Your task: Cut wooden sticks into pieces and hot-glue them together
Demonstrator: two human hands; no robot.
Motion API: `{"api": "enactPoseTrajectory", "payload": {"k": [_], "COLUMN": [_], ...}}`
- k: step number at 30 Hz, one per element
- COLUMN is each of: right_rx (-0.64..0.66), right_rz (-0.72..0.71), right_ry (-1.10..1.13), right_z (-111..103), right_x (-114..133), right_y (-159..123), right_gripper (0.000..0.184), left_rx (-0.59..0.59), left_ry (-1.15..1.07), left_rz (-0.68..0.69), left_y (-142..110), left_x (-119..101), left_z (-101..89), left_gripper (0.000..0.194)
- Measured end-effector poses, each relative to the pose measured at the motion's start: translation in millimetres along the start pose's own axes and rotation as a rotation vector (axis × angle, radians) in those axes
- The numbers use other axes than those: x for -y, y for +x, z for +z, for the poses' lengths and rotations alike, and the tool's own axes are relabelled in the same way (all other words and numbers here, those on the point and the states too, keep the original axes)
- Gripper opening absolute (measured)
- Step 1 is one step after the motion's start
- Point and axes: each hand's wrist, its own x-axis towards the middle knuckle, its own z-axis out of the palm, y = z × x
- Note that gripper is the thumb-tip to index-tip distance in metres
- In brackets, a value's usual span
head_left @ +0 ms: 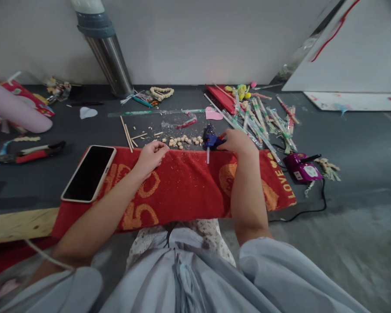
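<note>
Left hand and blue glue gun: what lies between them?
In the head view, a row of small pale pieces lies between the left hand and the blue glue gun, just beyond the red towel.

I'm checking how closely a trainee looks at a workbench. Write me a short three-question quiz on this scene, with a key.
1. Short answer: which of the person's hands is at the blue glue gun?
2. True or false: the small pale pieces lie to the left of the blue glue gun.
3. Multiple choice: where does the phone lie?
A. At the right end of the red towel
B. At the left end of the red towel
C. Behind the steel flask

Key: 1. The right hand; 2. True; 3. B
</note>
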Motion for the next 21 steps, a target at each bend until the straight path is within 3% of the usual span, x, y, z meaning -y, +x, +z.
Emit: {"api": "enactPoseTrajectory", "payload": {"k": [7,12,17,21], "right_rx": [-0.014,-0.174,-0.357,-0.244], "right_rz": [-0.034,0.008,-0.013,-0.02], "right_ry": [-0.007,0.188,0.658,1.281], "right_z": [2,5,10,13], "right_x": [8,9,20,40], "right_y": [0,3,16,21], "right_gripper": [0.039,0.041,0.034,0.011], "left_rx": [-0.007,0.001,-0.001,-0.024], "left_ry": [0.0,-0.003,-0.056,-0.134], "left_rz": [-0.008,-0.005,0.001,-0.009], "left_y": [-1,-1,2,5], "left_x": [-1,0,2,1], "left_z": [0.8,1.0,-0.7,-2.3], "left_gripper": [0.007,0.008,0.009,0.008]}}
